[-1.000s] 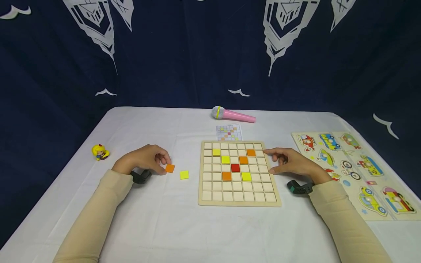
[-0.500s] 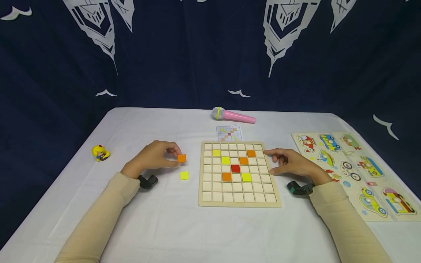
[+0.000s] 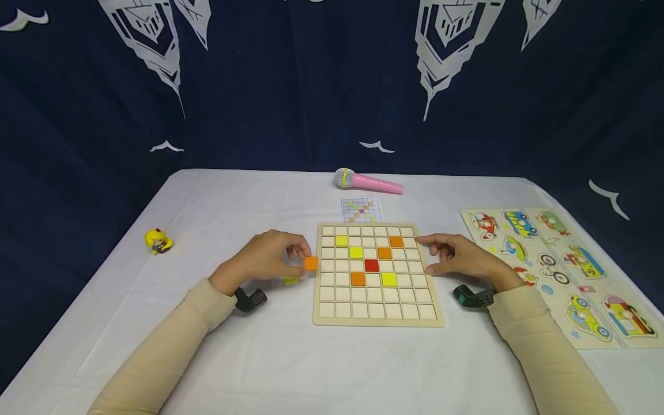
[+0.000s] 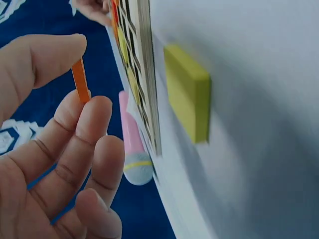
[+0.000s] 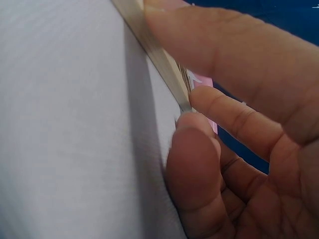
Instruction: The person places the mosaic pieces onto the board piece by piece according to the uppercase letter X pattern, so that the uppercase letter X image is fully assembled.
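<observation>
An orange square tile [image 3: 310,263] is pinched between the thumb and fingertips of my left hand [image 3: 272,255], just off the left edge of the wooden grid board [image 3: 378,321]. The left wrist view shows the tile [image 4: 79,81] edge-on, raised off the table. Below that hand lies a yellow square tile [image 4: 187,92], mostly covered by the hand in the head view. My right hand [image 3: 461,257] rests its thumb and index finger against the board's right edge, the two tips spread apart. Several yellow and orange tiles and one red tile [image 3: 371,266] sit in the board's cells.
A small printed pattern card [image 3: 361,208] lies behind the board, and beyond it a pink toy microphone [image 3: 370,181]. On the right is a picture puzzle board [image 3: 539,262] with vehicles. A yellow-haired figurine [image 3: 158,241] is at the far left of the white-covered table [image 3: 259,357].
My left hand has carried the orange tile off the table and rightward to the board's left edge, passing over the yellow tile. The right hand has stayed in place.
</observation>
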{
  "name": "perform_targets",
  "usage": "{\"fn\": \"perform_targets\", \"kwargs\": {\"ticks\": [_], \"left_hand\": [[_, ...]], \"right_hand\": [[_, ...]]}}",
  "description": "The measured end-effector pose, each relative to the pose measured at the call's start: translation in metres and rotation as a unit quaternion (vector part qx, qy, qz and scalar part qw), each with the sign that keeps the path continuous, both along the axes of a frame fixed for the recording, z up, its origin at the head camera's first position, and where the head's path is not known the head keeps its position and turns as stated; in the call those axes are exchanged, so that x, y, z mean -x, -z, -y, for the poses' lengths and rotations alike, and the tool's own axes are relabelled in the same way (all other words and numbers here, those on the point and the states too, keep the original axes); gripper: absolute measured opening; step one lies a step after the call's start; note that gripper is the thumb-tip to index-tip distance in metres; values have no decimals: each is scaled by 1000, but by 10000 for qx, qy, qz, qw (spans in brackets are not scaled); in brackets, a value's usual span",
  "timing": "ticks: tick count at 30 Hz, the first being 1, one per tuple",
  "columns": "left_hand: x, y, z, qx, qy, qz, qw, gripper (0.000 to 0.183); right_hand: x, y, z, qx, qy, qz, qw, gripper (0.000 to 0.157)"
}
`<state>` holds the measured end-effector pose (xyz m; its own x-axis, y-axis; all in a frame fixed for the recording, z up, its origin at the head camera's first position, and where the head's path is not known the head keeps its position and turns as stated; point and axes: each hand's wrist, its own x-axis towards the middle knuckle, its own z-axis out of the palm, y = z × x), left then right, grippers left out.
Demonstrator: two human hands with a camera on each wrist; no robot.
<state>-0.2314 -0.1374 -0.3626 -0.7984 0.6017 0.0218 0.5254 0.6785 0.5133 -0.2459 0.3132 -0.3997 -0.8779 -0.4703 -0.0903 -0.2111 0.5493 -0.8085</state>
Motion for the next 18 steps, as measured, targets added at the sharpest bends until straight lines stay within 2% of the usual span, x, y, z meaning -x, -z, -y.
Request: {"fn": "perform_targets", "kwargs": {"ticks": [8,18], "left_hand": [[-9,2,-20,343,434,-11,9985,22],[-19,6,-44,675,728,-112,9950,19]], "right_hand": [[-1,-1,1,55,26,5,10000,71],[-1,-1,1,9,32,-15,10000,72]]}}
